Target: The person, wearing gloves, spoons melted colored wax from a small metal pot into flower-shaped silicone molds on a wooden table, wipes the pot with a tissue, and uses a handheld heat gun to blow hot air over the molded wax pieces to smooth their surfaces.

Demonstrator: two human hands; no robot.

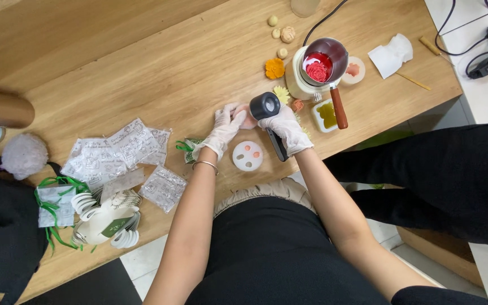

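A pale wooden table (142,62) is seen from above, with a white floor showing past its near edge and a second person's dark-clad legs (441,181) standing to the right. Both of the wearer's hands are gloved in white. A black heat tool (266,110), its round nozzle facing up and its handle running back toward the body, is gripped in the closed right hand (288,129). A small pink piece (248,118) is pinched between the fingers of the left hand (225,125) and held just beside the nozzle, above the table. A white round mould (248,156) with small coloured blobs lies near the table's front edge, just below the hands.

A burn to the left fingertips is judged possible, since the pink piece is held so close to the nozzle. The metal pot of red wax (322,63), perched on a white warmer with its wooden handle jutting toward the right hand, could be knocked and spilled by a careless lift.

Open room lies on the bare wood beyond the hands; to the left, clear printed bags (121,155) and a heap of white tags (105,217) crowd the edge.
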